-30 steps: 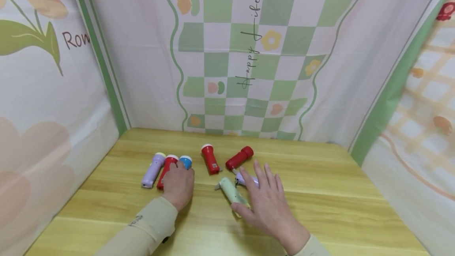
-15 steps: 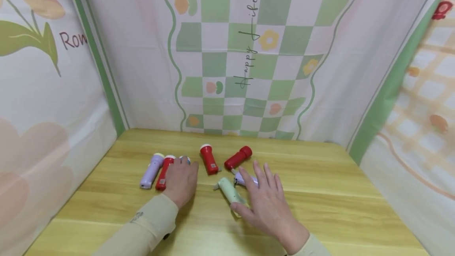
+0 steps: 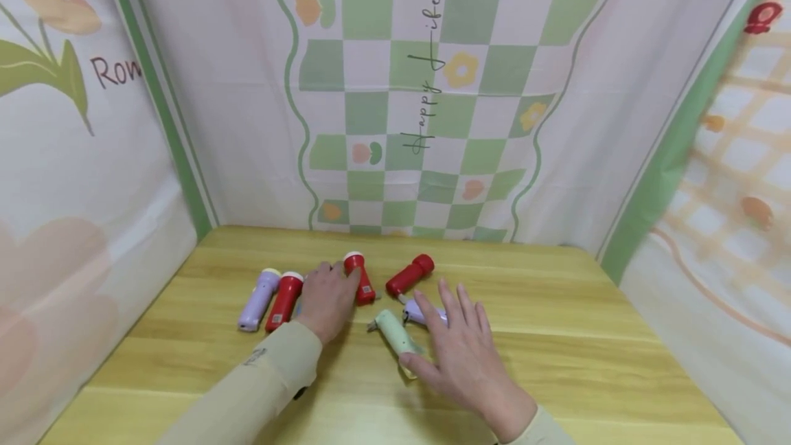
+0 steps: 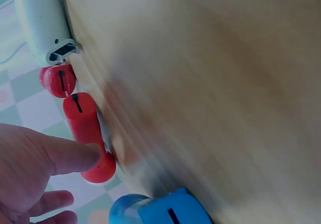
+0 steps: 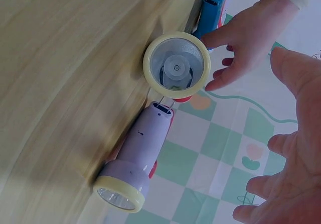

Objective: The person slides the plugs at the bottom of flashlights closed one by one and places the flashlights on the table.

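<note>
My left hand (image 3: 330, 297) hovers beside a red flashlight (image 3: 366, 288) with a white rim, thumb and fingers spread around its near side; whether they touch is unclear. Mostly hidden under that hand lies a blue flashlight (image 4: 175, 209), visible in the left wrist view. Fingers spread, my right hand (image 3: 466, 362) is held over a pale green flashlight (image 3: 397, 335) and a purple flashlight (image 3: 420, 312). In the right wrist view this purple flashlight (image 5: 143, 138) lies apart from my fingers. Neither hand holds anything.
Left of my left hand, a red flashlight (image 3: 285, 302) and another purple flashlight (image 3: 259, 301) lie side by side. A darker red flashlight (image 3: 410, 275) lies at the back. The wooden table (image 3: 587, 335) ends at a patterned curtain (image 3: 426, 115).
My left hand has moved right, from the blue flashlight beside the left red one to the middle red flashlight. The right hand stays put. The head view has shifted slightly.
</note>
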`<state>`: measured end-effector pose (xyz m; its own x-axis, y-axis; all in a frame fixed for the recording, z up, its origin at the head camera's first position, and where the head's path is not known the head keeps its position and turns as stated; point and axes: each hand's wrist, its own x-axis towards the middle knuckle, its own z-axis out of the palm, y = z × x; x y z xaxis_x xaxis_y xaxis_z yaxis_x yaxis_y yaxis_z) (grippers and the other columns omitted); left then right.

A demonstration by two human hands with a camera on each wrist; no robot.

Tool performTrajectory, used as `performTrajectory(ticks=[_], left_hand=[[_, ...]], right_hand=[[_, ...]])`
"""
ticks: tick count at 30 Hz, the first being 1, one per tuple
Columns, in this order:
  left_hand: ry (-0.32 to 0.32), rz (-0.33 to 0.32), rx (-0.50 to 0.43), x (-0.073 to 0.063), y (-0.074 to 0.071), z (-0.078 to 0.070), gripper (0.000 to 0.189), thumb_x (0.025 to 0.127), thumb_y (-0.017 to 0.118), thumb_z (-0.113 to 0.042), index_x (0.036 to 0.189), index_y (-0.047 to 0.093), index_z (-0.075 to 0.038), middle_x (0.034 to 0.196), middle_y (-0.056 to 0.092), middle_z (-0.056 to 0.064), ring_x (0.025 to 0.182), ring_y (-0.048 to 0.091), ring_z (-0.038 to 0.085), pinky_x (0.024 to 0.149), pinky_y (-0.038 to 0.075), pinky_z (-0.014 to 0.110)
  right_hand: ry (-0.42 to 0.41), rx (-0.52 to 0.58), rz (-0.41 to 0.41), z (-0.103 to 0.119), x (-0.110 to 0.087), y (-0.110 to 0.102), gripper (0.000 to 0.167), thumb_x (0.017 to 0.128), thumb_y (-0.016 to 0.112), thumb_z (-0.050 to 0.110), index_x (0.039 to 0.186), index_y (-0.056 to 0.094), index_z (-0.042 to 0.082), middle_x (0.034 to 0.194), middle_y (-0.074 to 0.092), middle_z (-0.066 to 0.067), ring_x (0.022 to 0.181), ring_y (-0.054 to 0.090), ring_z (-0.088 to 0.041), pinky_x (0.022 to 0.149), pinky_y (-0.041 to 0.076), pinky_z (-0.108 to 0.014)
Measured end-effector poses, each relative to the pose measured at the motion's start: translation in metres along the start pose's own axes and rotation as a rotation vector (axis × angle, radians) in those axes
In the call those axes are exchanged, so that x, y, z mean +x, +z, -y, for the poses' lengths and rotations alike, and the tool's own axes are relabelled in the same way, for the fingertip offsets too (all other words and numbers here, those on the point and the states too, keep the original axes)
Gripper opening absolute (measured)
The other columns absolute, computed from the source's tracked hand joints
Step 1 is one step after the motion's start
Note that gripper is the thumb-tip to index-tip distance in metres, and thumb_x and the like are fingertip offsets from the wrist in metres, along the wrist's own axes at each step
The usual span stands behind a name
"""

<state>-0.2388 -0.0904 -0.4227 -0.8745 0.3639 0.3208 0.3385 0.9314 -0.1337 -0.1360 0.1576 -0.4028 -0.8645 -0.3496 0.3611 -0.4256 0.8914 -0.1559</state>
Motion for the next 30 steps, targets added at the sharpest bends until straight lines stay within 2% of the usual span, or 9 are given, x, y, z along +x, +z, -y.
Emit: performTrajectory(ticks=[4, 9, 20, 25, 30], left_hand=[[0.033, -0.017, -0.017, 0.008, 0.008, -0.002, 0.039, 0.100, 0.067, -0.010, 0.139, 0.064, -0.015, 0.123, 0.066, 0.019, 0.098, 0.059, 0.037, 0.086, 0.055, 0.051], [0.044, -0.018, -0.016, 0.014, 0.016, -0.004, 0.032, 0.101, 0.067, -0.010, 0.132, 0.066, -0.017, 0.126, 0.063, 0.020, 0.101, 0.060, 0.038, 0.088, 0.054, 0.052], [0.056, 0.026, 0.034, 0.025, 0.031, -0.007, 0.041, 0.100, 0.070, -0.016, 0.139, 0.066, -0.025, 0.132, 0.061, 0.020, 0.110, 0.060, 0.036, 0.091, 0.055, 0.051], [0.073, 0.043, 0.063, 0.027, 0.031, -0.009, 0.042, 0.095, 0.077, -0.018, 0.135, 0.069, -0.028, 0.129, 0.063, 0.019, 0.108, 0.060, 0.035, 0.090, 0.056, 0.049], [0.087, 0.042, 0.083, 0.027, 0.030, -0.010, 0.032, 0.093, 0.079, -0.016, 0.123, 0.073, -0.026, 0.120, 0.064, 0.017, 0.103, 0.061, 0.032, 0.083, 0.055, 0.045]], right_hand=[[0.003, 0.001, 0.001, 0.000, -0.001, 0.001, 0.090, 0.090, 0.068, 0.065, 0.163, 0.035, 0.024, 0.170, 0.022, -0.024, 0.154, 0.020, -0.052, 0.118, 0.022, -0.075], [0.011, 0.013, 0.002, -0.001, -0.001, 0.001, 0.089, 0.090, 0.071, 0.061, 0.163, 0.036, 0.023, 0.170, 0.022, -0.024, 0.154, 0.021, -0.052, 0.118, 0.021, -0.076], [0.016, 0.015, 0.010, -0.001, -0.002, 0.000, 0.088, 0.091, 0.071, 0.061, 0.163, 0.036, 0.024, 0.170, 0.022, -0.024, 0.155, 0.018, -0.052, 0.118, 0.021, -0.076], [0.016, 0.012, 0.008, -0.002, -0.002, 0.001, 0.088, 0.091, 0.071, 0.061, 0.163, 0.037, 0.023, 0.169, 0.023, -0.024, 0.155, 0.019, -0.052, 0.118, 0.022, -0.076], [0.017, 0.012, 0.010, -0.002, -0.002, 0.002, 0.088, 0.091, 0.071, 0.061, 0.163, 0.036, 0.024, 0.170, 0.022, -0.024, 0.155, 0.018, -0.051, 0.118, 0.022, -0.076]])
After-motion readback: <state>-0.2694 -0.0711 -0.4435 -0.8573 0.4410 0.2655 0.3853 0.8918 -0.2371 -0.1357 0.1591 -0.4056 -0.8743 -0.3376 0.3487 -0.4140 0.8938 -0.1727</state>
